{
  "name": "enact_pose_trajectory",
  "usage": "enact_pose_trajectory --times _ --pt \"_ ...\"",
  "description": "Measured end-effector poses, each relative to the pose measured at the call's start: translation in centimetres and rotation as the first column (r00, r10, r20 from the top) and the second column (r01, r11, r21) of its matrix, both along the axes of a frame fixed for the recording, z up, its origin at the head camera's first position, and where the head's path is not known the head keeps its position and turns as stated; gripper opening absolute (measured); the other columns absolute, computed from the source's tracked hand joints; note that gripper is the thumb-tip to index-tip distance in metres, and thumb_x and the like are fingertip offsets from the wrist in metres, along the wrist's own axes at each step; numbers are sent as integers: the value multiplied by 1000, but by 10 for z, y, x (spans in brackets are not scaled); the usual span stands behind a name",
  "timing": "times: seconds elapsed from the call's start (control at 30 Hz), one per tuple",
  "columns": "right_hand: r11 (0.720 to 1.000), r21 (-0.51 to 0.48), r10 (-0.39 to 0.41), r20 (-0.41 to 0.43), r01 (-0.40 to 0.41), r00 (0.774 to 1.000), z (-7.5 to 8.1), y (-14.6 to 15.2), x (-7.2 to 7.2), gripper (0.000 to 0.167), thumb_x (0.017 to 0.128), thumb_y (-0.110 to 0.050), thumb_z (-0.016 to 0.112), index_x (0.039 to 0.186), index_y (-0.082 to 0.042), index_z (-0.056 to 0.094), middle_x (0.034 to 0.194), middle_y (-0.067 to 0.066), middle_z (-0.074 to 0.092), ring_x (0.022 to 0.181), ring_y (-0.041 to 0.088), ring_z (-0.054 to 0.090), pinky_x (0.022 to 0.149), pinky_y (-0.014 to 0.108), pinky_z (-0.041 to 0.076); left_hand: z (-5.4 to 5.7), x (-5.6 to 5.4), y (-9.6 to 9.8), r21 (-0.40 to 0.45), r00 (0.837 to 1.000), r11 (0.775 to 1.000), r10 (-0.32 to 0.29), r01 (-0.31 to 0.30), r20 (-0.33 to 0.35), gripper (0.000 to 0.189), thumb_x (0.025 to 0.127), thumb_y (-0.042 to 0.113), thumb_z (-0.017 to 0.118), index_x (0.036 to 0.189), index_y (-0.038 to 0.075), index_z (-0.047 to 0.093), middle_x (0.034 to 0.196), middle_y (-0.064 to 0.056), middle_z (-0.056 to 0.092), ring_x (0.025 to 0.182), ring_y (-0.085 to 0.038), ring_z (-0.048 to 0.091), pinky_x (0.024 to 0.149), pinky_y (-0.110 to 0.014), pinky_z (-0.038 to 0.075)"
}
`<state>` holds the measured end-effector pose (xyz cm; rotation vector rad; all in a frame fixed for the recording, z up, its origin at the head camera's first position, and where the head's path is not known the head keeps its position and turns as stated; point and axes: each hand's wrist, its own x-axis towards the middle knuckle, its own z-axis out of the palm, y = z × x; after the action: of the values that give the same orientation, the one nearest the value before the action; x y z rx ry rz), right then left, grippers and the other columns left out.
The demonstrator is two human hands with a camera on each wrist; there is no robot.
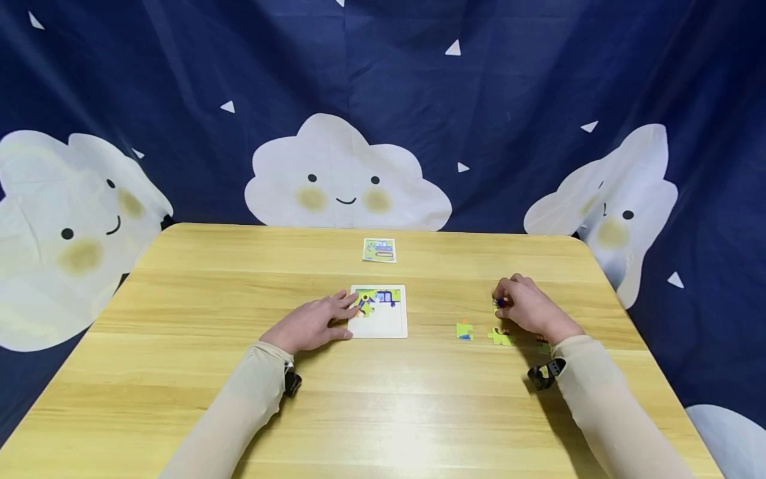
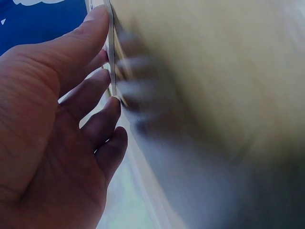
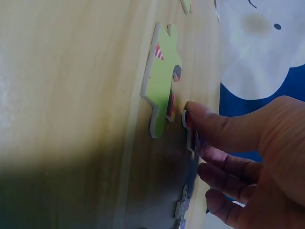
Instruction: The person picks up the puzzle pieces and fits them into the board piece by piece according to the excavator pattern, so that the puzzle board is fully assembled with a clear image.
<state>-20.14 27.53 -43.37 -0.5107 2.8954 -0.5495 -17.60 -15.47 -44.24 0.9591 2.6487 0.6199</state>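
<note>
L hand (image 1: 312, 324): fingers extended & spread, thumb apart; fingertips on L edge of puzzle tray, thumb at its near L corner.
R hand (image 1: 529, 307): thumb + fingers pinching a dark pc (image 3: 190, 133); can't tell if it's off the tabletop.
Puzzle tray (image 1: 389, 326): white, flat on table approx. ctr, just R of L hand.
Tray pic (image 1: 385, 297): joined pcs along far side, blue vehicle cab on green; L end partly under L fingers, near part of tray bare white.
Loose pcs: green pc w/ blue corner (image 1: 464, 332) betw. tray & R hand; another green pc (image 1: 499, 337) just nearside of R hand; 3rd pc (image 1: 543, 346) by R wrist, mostly hidden.
Pic card (image 1: 380, 250): small, blue vehicle on green, beyond tray nr far edge.
Sleeves (image 1: 239, 406): beige, both arms; blk device (image 1: 546, 374) at R wrist, similar at L.
Table (image 1: 383, 386): lt wood grain, rounded far corners, glare at front.
Backdrop (image 1: 395, 73): navy cloth, white smiley clouds (image 1: 347, 159), yellow cheeks, sm. white triangles.
</note>
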Motion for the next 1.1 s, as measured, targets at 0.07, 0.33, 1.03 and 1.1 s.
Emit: enact_pose_trajectory --times 0.07,0.33,1.03,1.1 --pt "1000 -1 -23 22 23 1000 0 0 0 23 85 -6 77 102 -4 62 97 12 54 92 32 51 81 50 46 0 0 0 0 1000 1000 1 -1 3 56 94 29 68 142 4 51 155 -11 33 144 -31 24 115 -50 22" --pt "997 -66 -44 40 47 998 0 0 -2 19 87 0 72 103 -1 62 97 13 54 86 28 56 78 48 49 0 1 0 -1 1000 1000 10 -10 8 56 94 29 68 141 5 51 155 -9 33 144 -30 24 114 -50 24" --pt "883 -469 27 109 28 994 16 -59 -3 8 91 3 66 91 -5 67 86 6 63 79 22 59 65 35 55 0 -1 -1 -10 1000 1000 3 -3 1 56 94 29 68 141 6 51 155 -10 33 143 -30 25 115 -49 24" --pt "877 -479 33 122 30 992 16 -68 -4 7 92 3 65 92 -4 68 87 7 62 78 23 60 65 36 56 -1 -1 0 -11 1000 1000 2 -2 -1 56 94 29 68 141 5 51 155 -10 33 143 -30 25 115 -49 23"
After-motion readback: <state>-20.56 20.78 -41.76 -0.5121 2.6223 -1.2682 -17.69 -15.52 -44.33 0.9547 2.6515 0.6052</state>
